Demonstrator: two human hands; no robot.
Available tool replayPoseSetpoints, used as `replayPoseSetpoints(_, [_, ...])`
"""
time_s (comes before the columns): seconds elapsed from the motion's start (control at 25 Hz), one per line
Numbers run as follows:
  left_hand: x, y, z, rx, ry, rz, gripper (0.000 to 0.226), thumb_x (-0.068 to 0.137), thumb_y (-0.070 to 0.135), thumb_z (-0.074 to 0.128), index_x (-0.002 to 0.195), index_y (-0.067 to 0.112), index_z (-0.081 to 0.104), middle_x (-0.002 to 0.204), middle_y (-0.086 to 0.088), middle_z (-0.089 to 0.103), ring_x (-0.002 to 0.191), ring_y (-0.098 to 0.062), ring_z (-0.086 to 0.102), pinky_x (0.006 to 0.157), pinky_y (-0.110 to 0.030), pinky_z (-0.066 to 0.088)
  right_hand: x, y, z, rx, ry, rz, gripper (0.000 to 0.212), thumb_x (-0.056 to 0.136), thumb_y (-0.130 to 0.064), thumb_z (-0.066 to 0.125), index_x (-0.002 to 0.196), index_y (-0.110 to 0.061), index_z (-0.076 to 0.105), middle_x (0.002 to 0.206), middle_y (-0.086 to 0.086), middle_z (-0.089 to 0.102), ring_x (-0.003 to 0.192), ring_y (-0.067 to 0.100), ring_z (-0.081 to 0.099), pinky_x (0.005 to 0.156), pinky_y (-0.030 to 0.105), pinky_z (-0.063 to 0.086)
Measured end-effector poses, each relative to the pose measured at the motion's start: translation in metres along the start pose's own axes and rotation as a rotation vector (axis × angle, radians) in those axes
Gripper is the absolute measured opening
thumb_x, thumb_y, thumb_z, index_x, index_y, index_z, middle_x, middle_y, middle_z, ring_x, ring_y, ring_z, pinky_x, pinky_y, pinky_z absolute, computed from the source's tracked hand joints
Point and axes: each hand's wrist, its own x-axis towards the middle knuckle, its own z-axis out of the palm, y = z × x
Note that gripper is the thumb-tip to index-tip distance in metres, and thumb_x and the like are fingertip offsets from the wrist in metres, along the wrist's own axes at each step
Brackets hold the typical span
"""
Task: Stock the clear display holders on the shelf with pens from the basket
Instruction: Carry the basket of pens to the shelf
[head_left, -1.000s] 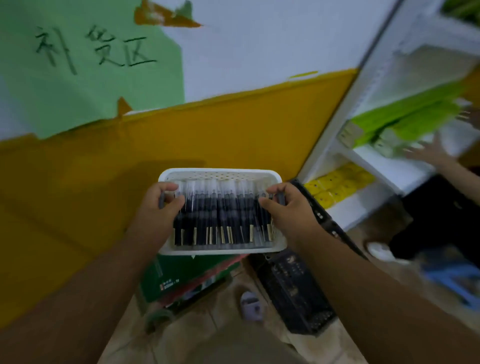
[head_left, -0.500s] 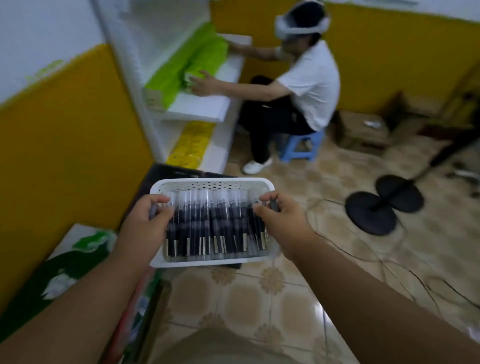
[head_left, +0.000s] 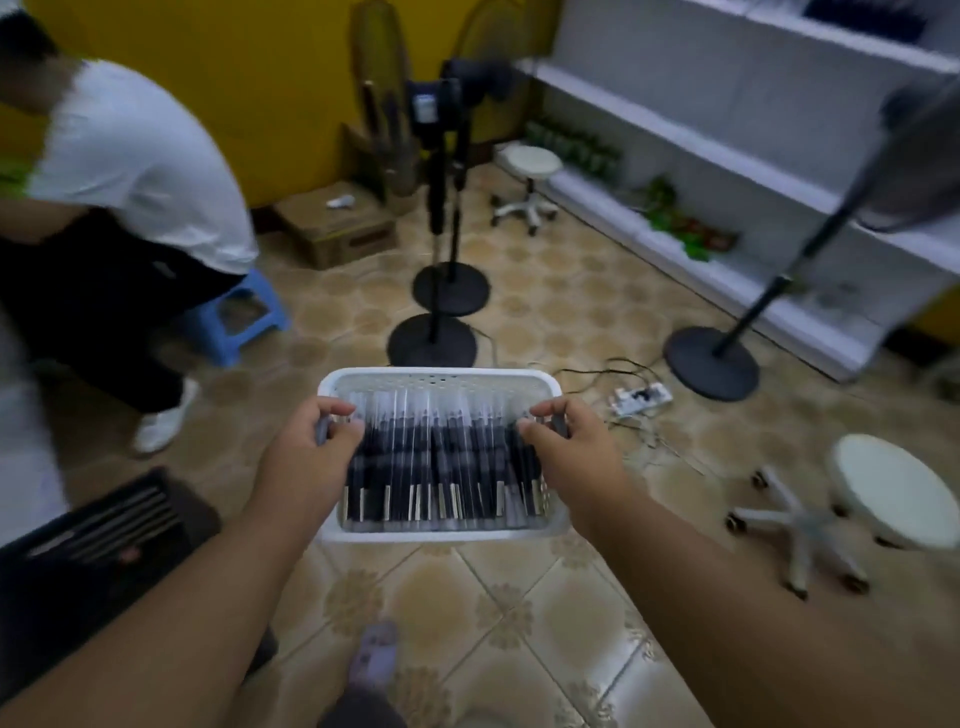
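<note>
Left hand (head_left: 306, 457) and right hand (head_left: 574, 457) on basket (head_left: 441, 382)

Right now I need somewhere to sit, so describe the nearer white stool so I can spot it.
Start at the white shelves along the right wall and come down across the tiled floor past the fan base. The nearer stool stands at the right edge: round cream seat, five castor legs, closer than the other stool.

White basket (head_left: 439, 378); black pens (head_left: 441, 467); beige floral-patterned floor tiles (head_left: 545, 291); yellow wall (head_left: 270, 78); blue stool (head_left: 244, 317).
</note>
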Motion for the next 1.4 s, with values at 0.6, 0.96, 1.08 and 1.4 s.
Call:
replayPoseSetpoints(0.6, [0.147, 0.15, 0.346, 0.255, -0.705, 0.244, 0.007, 0.094, 0.02, 0.06, 0.097, 0.026, 0.059, 0.097, -0.006, 0.063, 0.076, -0.012, 0.054, 0.065, -0.027, 0.043, 0.145, 0.034, -0.215, 0.273, 0.69, 0.214, 0.003, 0.089, -0.021, 0.067, 0.087, -0.02, 0.064, 0.081, 0.002, 0.064, 0.065, 0.013, 0.053, 0.059, 0.029, 0.043])
replayPoseSetpoints(0.96, [0.136, 0.261, 0.601, 0.276, -0.786, 0.233, 0.009, 0.094, 0.016, 0.059, 0.098, 0.025, 0.058, 0.086, -0.001, 0.058, 0.071, -0.011, 0.053, 0.062, -0.028, 0.042, 0.259, 0.053, -0.448, 0.261, 0.77, 0.22, 0.006, 0.089, -0.021, 0.066, 0.087, -0.017, 0.062, 0.087, 0.007, 0.066, 0.074, 0.014, 0.055, 0.069, 0.03, 0.047])
replayPoseSetpoints(1.08, [0.156, 0.294, 0.678, 0.274, -0.83, 0.236, 0.01, 0.094, 0.018, 0.06, 0.097, 0.027, 0.058, 0.098, -0.011, 0.063, 0.071, -0.014, 0.054, 0.063, -0.03, 0.043, 0.314, 0.052, -0.51, 0.266, 0.801, 0.232, 0.005, 0.089, -0.023, 0.066, 0.087, -0.019, 0.063, 0.088, 0.005, 0.067, 0.075, 0.016, 0.056, 0.072, 0.033, 0.049])
replayPoseSetpoints(1.4, [0.236, 0.381, 0.912, 0.321, -1.103, 0.296, 0.008, 0.095, 0.025, 0.059, 0.095, 0.033, 0.055, 0.105, -0.012, 0.064, 0.085, -0.027, 0.062, 0.078, -0.043, 0.052, 0.466, 0.068, -0.655, 0.349, 1.001, 0.287, 0.006, 0.088, -0.024, 0.067, 0.084, -0.023, 0.064, 0.076, -0.001, 0.062, 0.059, 0.013, 0.048, 0.056, 0.028, 0.039])
